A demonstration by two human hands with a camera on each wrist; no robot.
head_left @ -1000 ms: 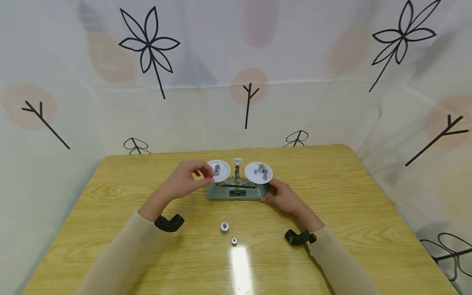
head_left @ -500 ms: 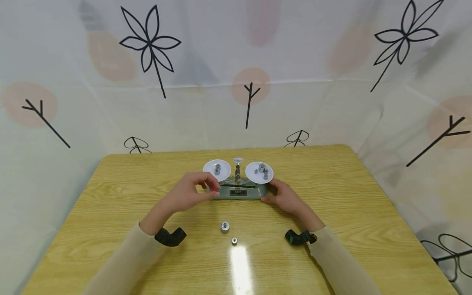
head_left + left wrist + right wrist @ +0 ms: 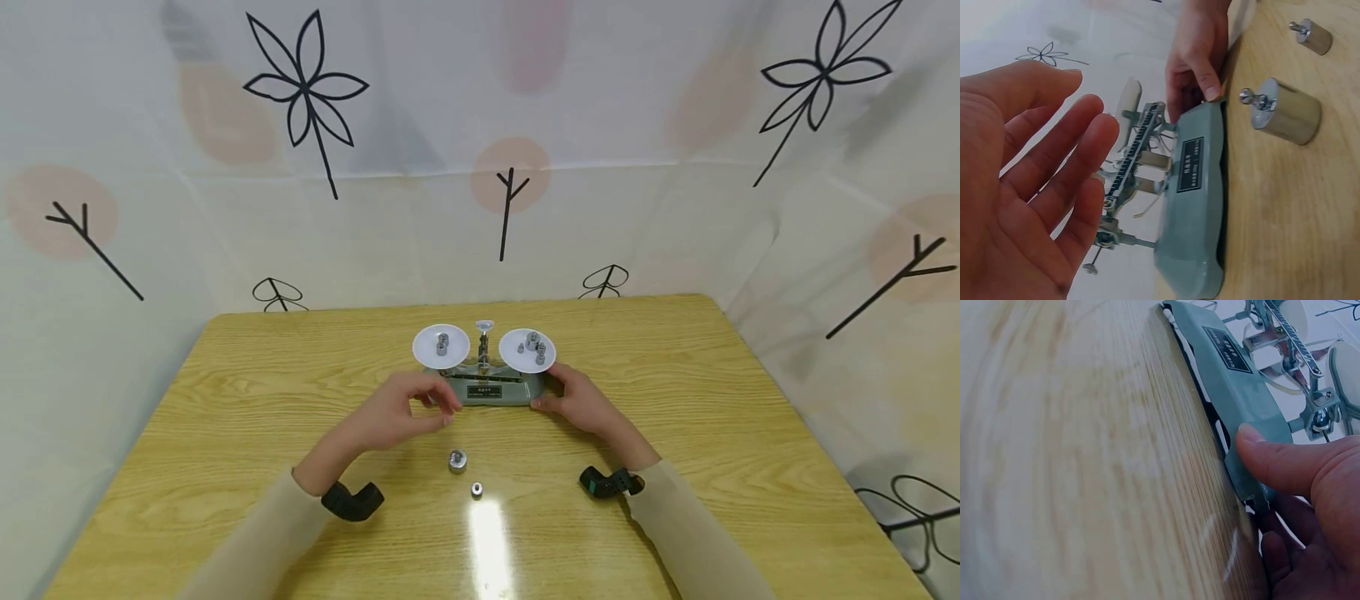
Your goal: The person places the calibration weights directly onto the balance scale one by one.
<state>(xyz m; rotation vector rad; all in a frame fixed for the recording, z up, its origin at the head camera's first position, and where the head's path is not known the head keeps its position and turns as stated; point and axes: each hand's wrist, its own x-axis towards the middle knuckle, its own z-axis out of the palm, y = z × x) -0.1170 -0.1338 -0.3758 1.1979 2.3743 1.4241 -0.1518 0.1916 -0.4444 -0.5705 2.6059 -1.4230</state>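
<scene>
A green balance scale (image 3: 483,392) with two white pans stands on the table. Its left pan (image 3: 423,343) bears small metal weights (image 3: 442,347); several more weights (image 3: 532,340) stand on the right pan (image 3: 512,360). My right hand (image 3: 577,402) grips the right end of the base, thumb on the front face (image 3: 1291,464) and fingers round the end. My left hand (image 3: 401,410) hovers in front of the base's left end, fingers loosely bent with nothing between them. Before the scale stand a larger weight (image 3: 457,461) and a smaller weight (image 3: 477,490), both upright.
The wooden table (image 3: 300,375) reaches back to a pale patterned curtain (image 3: 405,225). A bright glare patch (image 3: 491,546) lies on the wood near the front. Black wrist cameras (image 3: 352,502) sit on both wrists.
My left hand has moved from beside the left pan down and to the right, toward the loose weights. The right hand and the scale have kept their place.
</scene>
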